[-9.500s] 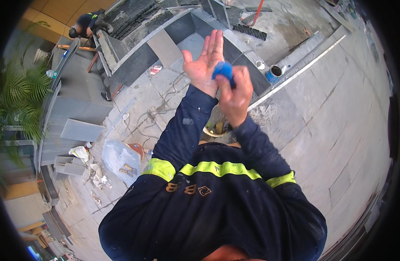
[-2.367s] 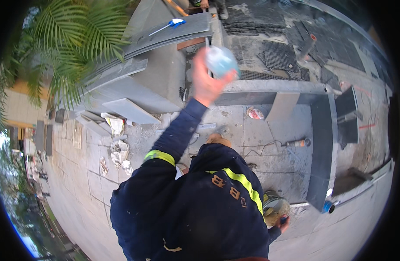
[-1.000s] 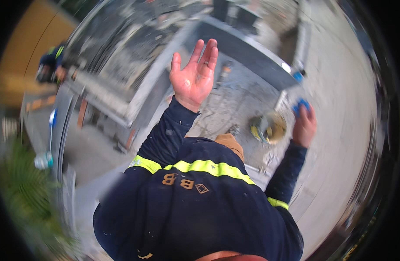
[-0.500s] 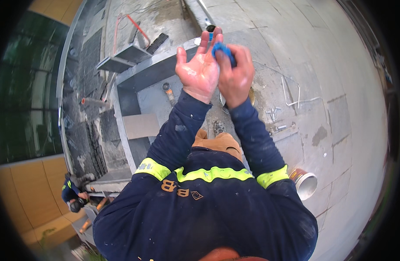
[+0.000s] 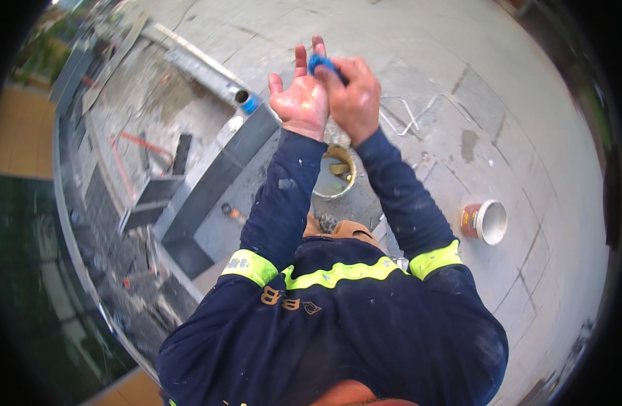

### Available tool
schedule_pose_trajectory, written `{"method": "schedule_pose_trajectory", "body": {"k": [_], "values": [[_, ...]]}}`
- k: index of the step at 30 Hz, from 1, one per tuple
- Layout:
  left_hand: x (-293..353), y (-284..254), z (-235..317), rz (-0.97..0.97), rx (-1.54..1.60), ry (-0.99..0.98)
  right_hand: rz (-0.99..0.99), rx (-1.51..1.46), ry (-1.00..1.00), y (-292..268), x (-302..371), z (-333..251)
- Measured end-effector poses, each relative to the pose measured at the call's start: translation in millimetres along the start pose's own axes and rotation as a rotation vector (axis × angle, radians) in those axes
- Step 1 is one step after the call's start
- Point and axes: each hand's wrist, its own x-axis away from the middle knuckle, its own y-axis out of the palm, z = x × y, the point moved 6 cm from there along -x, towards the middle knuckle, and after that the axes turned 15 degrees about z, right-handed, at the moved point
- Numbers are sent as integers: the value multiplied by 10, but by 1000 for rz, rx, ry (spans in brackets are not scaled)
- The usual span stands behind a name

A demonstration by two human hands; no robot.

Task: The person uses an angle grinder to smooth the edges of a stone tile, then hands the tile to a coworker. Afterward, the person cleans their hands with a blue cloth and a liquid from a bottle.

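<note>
Palm up and wet-looking, my left hand (image 5: 300, 101) is open with its fingers spread. My right hand (image 5: 355, 95) is closed on a small crumpled blue cloth (image 5: 322, 65), pressed against the finger side of the left palm. Part of the cloth is hidden by the right fingers. Below and between my forearms stands a bucket (image 5: 352, 181) with cloudy liquid and a yellowish block, perhaps a sponge, inside.
A grey-walled trough (image 5: 209, 183) runs along the left, with an angle grinder-like tool (image 5: 232, 212) in it. A blue-banded pipe end (image 5: 247, 101) is near its far corner. Right lie a white-mouthed tub (image 5: 492, 223) and bent white rods (image 5: 419, 120).
My view has turned, so the surroundings have shifted and the bucket shows more fully. My right hand and the blue cloth stay against my open left hand, now slightly further left.
</note>
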Motion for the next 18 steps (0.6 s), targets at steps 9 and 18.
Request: {"method": "schedule_pose_trajectory", "body": {"k": [9,18], "values": [[-640,9,-264,37,48,-367,117,191,-301,11,-228,-85],[-994,-265,-886,-230,-746,-308,211,500,-250,-433,-370,84]]}}
